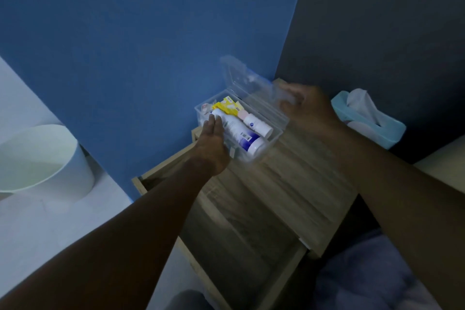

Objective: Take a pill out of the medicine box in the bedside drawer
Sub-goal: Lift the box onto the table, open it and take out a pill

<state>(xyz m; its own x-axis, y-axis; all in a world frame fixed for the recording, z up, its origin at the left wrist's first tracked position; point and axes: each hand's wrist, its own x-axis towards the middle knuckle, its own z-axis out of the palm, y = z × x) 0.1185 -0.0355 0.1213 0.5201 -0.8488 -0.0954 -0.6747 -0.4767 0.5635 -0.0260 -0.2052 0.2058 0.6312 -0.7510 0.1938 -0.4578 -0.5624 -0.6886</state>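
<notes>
A clear plastic medicine box [278,129] stands on the wooden bedside table [302,173] by the blue wall, its clear lid [240,74] swung up. Inside lie a large white bottle with a blue band [242,134], a small white bottle [258,124] and a yellow packet [227,104]. My left hand [210,145] rests flat against the box's near-left side, fingers straight and reaching over the rim onto the large bottle. My right hand [305,108], blurred, grips the lid's right end. No single pill can be made out. The drawer [241,241] below is pulled out.
A light blue tissue box [370,122] sits at the table's right back corner against the dark wall. A white waste bin [42,158] stands on the floor at the left. Bluish bedding [372,274] lies at the bottom right next to the drawer.
</notes>
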